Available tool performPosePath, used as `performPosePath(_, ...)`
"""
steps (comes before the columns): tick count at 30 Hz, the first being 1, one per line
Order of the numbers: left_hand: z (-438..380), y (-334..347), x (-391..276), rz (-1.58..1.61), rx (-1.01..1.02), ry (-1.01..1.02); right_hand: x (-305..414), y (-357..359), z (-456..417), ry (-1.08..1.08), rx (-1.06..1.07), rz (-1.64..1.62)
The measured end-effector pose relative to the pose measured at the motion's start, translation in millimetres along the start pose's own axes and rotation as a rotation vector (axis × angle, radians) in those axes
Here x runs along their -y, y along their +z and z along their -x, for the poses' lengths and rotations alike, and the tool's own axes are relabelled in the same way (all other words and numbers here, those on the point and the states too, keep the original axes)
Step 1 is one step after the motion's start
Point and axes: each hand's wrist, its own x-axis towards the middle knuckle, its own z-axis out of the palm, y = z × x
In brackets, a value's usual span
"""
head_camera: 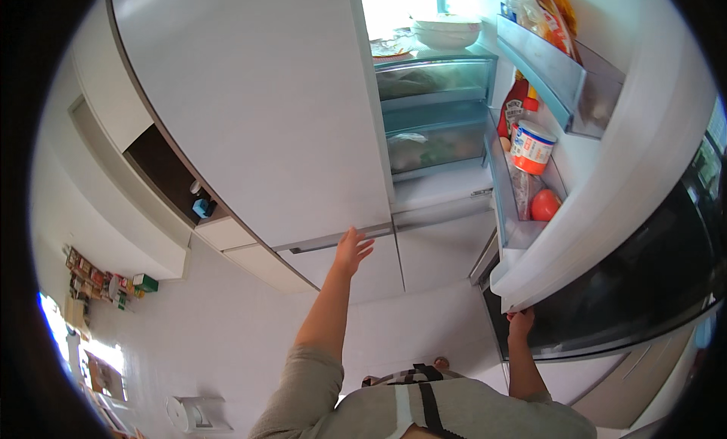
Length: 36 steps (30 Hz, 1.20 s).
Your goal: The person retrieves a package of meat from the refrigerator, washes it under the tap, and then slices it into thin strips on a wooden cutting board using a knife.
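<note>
My right hand (521,324) grips the lower edge of the refrigerator's right door (630,149), which stands swung out. My left hand (353,251) is held out before the closed left door (255,115), close to its recessed handle strip (341,238); its fingers are apart and nothing is in them. Between the doors the lit interior shows a white bowl (447,32) on a glass shelf (437,55). Below it are two clear drawers, the lower drawer (437,148) holding bagged food.
The door's bins hold a ketchup bottle (514,106), a white-and-orange tub (533,147), a tomato (545,205) and packaged food (548,21). A black glossy counter (613,280) lies behind the door. Cabinets (250,254) flank the left. A white bin (184,413) stands on the floor.
</note>
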Motion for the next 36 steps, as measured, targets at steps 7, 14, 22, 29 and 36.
performPosePath(7,61.3,-136.1,112.8,-0.033,-0.241,-0.299,13.0,31.7,48.2,-0.045,0.088,0.320)
performPosePath(14,188.2,-245.9,206.7,-0.408,-0.496,-0.567,6.8,80.7,69.2,-0.195,0.337,0.480)
performPosePath(22,331.9,-328.3,267.5,-1.004,-0.213,-0.777,-36.2,188.1,59.3,-0.231,0.688,0.401)
performPosePath(29,331.9,-271.6,283.1,-0.420,-0.669,-0.747,0.3,294.2,58.9,-0.132,0.903,0.502)
performPosePath(36,281.9,-220.6,267.7,-0.489,-0.522,-0.576,-55.2,268.3,75.2,-0.339,1.164,0.590)
